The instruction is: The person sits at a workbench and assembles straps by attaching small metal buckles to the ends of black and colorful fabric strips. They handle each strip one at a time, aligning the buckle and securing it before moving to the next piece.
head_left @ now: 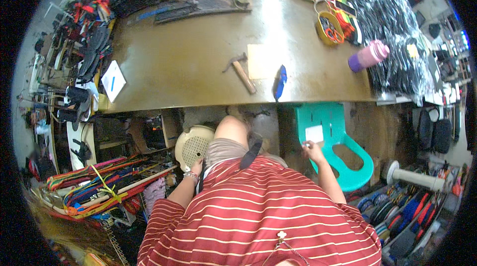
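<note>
My left hand (197,167) is at the lower right rim of a beige perforated plastic stool (190,148), beside my leg. Its fingers look curled over that rim, partly hidden. On the other side, my right hand (313,152) is above a green plastic chair (357,169). The thumb and fingers are drawn together near a small white square (314,134) lying on the chair. Something tiny and pale shows at the fingertips, too small to name. Ahead on the table are a wooden-handled hammer (243,76), a pale yellow sheet (258,61) and a blue-handled tool (281,82).
The brown table (189,67) spans the front. A pink and purple bottle (368,56), a yellow cup of tools (330,28) and plastic-wrapped black goods (397,42) stand at its right. A white pad (114,81) is at its left edge. Bundled coloured straps (99,186) lie left.
</note>
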Demonstrator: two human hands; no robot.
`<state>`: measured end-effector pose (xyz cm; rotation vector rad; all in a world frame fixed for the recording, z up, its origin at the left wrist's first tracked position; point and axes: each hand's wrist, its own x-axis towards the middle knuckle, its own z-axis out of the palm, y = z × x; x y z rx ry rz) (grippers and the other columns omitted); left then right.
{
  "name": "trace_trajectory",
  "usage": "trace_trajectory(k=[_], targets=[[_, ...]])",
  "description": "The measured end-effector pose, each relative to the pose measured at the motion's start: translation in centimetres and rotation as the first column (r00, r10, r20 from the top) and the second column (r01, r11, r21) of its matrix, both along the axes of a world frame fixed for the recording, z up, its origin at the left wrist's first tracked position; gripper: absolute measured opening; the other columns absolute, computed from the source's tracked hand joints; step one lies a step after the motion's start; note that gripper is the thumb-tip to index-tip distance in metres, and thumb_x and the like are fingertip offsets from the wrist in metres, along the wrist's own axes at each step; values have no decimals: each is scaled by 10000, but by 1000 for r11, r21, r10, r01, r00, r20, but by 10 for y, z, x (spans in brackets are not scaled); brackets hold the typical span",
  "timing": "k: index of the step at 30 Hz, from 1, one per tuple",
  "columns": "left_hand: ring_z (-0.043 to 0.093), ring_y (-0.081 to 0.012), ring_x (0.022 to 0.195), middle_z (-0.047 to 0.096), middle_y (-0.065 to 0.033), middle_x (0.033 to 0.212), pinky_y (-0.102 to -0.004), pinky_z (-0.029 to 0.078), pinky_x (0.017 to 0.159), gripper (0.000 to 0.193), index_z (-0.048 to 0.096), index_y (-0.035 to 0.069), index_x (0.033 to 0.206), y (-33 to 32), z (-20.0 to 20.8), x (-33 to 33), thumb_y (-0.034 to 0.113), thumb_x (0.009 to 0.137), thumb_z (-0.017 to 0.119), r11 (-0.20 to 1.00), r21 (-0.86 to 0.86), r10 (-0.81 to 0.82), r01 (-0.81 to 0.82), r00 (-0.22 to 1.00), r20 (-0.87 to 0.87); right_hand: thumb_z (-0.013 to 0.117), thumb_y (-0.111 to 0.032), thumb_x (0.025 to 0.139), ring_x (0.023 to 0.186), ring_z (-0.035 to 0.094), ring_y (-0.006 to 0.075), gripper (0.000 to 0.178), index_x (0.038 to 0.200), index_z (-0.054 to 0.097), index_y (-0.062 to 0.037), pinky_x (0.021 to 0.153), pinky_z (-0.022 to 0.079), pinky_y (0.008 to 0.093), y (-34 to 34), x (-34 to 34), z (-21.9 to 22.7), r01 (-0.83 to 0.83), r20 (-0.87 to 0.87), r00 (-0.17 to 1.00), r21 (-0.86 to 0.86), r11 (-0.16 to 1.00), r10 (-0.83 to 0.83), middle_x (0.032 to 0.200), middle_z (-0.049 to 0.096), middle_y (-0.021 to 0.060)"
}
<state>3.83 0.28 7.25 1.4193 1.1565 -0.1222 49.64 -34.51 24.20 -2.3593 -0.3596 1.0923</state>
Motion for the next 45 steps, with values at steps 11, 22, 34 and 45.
trace_trajectory(k=[11, 22, 34, 45], targets=[[572, -187, 632, 615, -63, 723, -342, 457, 554, 351, 633, 25, 921, 192, 80, 50, 333, 930, 466, 925, 172, -298, 337, 929, -217, 498, -104, 934, 797, 525, 138, 261, 1178, 507, -13, 752, 463, 278, 176, 91, 144, 97, 371, 276, 907, 409, -887, 957, 554, 63], [624, -353, 821, 650, -191, 880, -441, 487, 691, 288, 651, 57, 926, 271, 20, -33, 301, 846, 518, 954, -105, -287, 280, 756, -589, 700, -132, 739, 1123, 492, 347, 480, 1186, 527, -91, 954, 401, 440, 475, -58, 59, -714, 681, 579, 159, 681, 448, 1195, 509, 160], [626, -354, 820, 643, -190, 915, -440, 497, 692, 273, 633, 58, 968, 248, 59, -47, 275, 850, 518, 975, -108, -218, 193, 757, -615, 642, -218, 797, 1255, 374, 337, 503, 1256, 469, -106, 1058, 290, 493, 462, -71, 8, -758, 655, 501, 17, 652, 566, 1297, 416, 152], [628, -355, 818, 637, -189, 946, -439, 506, 694, 266, 616, 59, 1007, 251, 64, -64, 252, 853, 517, 967, -8, -197, 254, 729, -655, 612, -242, 842, 1261, 376, 324, 452, 1249, 475, -101, 1074, 284, 464, 462, -72, 14, -742, 638, 540, 52, 669, 549, 1306, 418, 154]])
